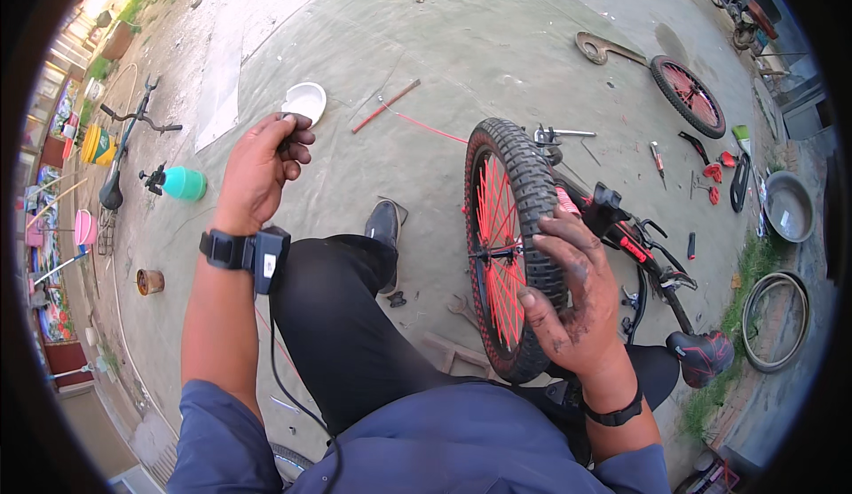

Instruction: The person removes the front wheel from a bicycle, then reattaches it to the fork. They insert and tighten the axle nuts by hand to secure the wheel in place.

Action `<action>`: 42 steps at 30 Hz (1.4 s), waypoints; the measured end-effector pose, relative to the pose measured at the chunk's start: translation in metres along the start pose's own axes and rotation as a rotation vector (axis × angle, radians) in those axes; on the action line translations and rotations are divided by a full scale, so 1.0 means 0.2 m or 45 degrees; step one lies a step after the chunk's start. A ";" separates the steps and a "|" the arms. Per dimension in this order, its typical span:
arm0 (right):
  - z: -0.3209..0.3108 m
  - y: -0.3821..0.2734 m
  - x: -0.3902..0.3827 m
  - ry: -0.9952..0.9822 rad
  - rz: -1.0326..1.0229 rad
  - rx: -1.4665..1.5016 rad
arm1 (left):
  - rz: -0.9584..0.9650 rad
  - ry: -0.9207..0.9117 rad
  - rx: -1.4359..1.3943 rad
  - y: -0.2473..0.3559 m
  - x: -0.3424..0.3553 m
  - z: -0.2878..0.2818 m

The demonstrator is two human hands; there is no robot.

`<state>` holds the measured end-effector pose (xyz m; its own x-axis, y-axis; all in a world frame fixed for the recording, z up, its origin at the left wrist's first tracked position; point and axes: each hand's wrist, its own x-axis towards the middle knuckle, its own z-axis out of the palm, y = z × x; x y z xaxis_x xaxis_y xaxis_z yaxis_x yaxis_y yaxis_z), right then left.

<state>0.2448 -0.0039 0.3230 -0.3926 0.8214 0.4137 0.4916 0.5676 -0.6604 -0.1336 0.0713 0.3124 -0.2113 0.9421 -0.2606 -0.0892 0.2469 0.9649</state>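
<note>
A bicycle wheel with a knobby black tyre (517,170) and red spokes (499,214) stands upright before me, next to a black and red bicycle frame (635,247). My right hand (579,303), its fingers smudged dark, is at the tyre's right side with thumb and fingers apart; whether it presses on the rubber I cannot tell. Off to the left, my left hand (271,161) is raised well away from the wheel. Its fingers are curled together, and anything between them is hidden. The bicycle's saddle (701,356) lies at the lower right.
A white bowl (306,102) and a red-handled tool (386,106) lie ahead. On the left are a green spray bottle (182,182) and a rusty can (150,282). To the right are a second wheel (688,96), a grey basin (788,206) and loose tyres (775,321).
</note>
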 end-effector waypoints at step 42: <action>0.23 0.12 0.13 0.016 -0.010 -0.100 | -0.273 0.085 0.268 -0.26 0.29 -0.29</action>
<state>0.2095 0.0289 0.2893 -0.3872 0.8172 0.4268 0.5480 0.5763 -0.6063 -0.1974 0.1004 0.2462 -0.2738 0.8481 -0.4537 0.0633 0.4866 0.8714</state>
